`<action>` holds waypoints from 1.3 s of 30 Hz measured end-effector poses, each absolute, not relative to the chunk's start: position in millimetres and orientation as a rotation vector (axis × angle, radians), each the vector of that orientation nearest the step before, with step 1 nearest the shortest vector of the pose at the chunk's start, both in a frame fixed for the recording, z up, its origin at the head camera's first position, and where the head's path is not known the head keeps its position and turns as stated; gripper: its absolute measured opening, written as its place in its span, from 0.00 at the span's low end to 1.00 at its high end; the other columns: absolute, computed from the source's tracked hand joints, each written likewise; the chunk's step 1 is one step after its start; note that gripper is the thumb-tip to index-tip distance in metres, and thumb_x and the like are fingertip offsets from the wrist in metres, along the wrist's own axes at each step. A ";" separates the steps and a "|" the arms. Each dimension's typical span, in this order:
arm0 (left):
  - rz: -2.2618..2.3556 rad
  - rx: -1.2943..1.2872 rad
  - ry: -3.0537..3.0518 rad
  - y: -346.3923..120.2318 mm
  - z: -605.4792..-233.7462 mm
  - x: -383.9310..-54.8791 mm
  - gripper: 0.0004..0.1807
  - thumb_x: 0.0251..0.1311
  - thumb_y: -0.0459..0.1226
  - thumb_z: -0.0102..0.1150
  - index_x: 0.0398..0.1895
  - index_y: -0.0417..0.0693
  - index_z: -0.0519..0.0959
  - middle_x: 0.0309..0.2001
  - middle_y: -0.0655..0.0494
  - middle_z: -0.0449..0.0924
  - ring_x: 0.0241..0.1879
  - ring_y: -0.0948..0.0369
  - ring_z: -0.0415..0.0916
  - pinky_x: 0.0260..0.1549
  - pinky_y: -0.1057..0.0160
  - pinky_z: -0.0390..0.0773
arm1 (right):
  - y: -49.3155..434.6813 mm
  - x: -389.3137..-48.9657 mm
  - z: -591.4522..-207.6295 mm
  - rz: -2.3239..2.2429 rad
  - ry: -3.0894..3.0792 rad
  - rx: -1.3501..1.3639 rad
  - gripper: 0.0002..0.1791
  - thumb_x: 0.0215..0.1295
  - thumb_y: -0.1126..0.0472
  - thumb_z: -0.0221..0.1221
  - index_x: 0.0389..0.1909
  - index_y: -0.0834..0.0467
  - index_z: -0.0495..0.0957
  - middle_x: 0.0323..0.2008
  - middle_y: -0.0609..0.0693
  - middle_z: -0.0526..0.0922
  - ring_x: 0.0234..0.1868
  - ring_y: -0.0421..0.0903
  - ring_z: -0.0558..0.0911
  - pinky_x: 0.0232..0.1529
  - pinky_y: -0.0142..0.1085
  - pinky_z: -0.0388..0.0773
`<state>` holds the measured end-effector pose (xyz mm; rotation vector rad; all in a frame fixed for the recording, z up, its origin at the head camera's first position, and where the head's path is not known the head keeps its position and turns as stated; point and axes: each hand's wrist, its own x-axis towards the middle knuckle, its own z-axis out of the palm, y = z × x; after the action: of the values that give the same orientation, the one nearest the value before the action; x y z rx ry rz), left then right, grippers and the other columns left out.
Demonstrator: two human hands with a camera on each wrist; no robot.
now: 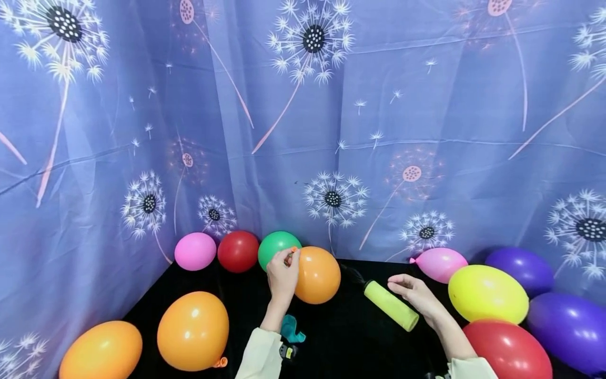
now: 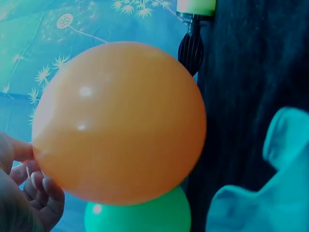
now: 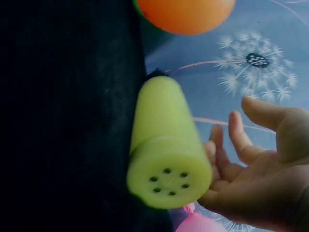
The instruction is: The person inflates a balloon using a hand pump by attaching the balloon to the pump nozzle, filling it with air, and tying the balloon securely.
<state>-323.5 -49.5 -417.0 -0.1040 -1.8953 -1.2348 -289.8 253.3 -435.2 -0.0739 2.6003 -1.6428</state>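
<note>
My left hand (image 1: 283, 275) pinches the neck of a round, inflated orange balloon (image 1: 319, 276) between thumb and fingertips. In the left wrist view, the same orange balloon (image 2: 120, 123) fills the middle, its neck hidden at the fingers (image 2: 30, 162). My right hand (image 1: 416, 296) holds nothing; its fingers are loosely bent beside a yellow-green hand pump (image 1: 391, 306). The right wrist view shows the pump's holed end cap (image 3: 169, 176) close to the right hand (image 3: 260, 164). The pump's black nozzle (image 2: 191, 46) points toward the orange balloon.
A green balloon (image 1: 278, 248) sits behind the left hand. Orange balloons (image 1: 193, 331) lie at left, beyond them a red one (image 1: 238, 251) and a pink one (image 1: 195, 251). Yellow (image 1: 488, 293), purple (image 1: 568, 331) and red balloons (image 1: 508, 351) crowd the right. A flat teal balloon (image 1: 291, 330) lies near the left wrist.
</note>
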 end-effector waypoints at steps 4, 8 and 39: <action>-1.293 -0.087 -1.939 -50.6 -421.6 -323.8 0.06 0.57 0.34 0.66 0.30 0.38 0.86 0.18 0.51 0.76 0.20 0.69 0.66 0.22 0.71 0.71 | 249.5 -291.3 -445.9 -1.520 2.657 -0.105 0.28 0.65 0.55 0.61 0.58 0.71 0.68 0.51 0.64 0.78 0.48 0.48 0.79 0.45 0.35 0.75; -1.394 -0.054 -1.983 -48.6 -426.4 -324.6 0.06 0.57 0.34 0.65 0.33 0.37 0.85 0.20 0.49 0.79 0.19 0.68 0.68 0.23 0.70 0.73 | 250.7 -289.9 -456.7 -1.459 2.624 -0.159 0.36 0.59 0.55 0.66 0.59 0.73 0.63 0.47 0.65 0.78 0.40 0.48 0.79 0.38 0.35 0.77; -1.849 -0.146 -2.210 -47.7 -432.7 -325.4 0.16 0.63 0.35 0.59 0.48 0.30 0.76 0.35 0.38 0.81 0.19 0.56 0.81 0.23 0.55 0.85 | 275.0 -287.7 -433.9 -1.592 2.723 0.123 0.38 0.65 0.45 0.60 0.65 0.68 0.66 0.54 0.64 0.78 0.38 0.40 0.78 0.37 0.32 0.76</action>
<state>-325.4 -47.7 -432.7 -0.1464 -2.2103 -1.8489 -287.7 275.0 -433.9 0.1235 2.7227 -1.5921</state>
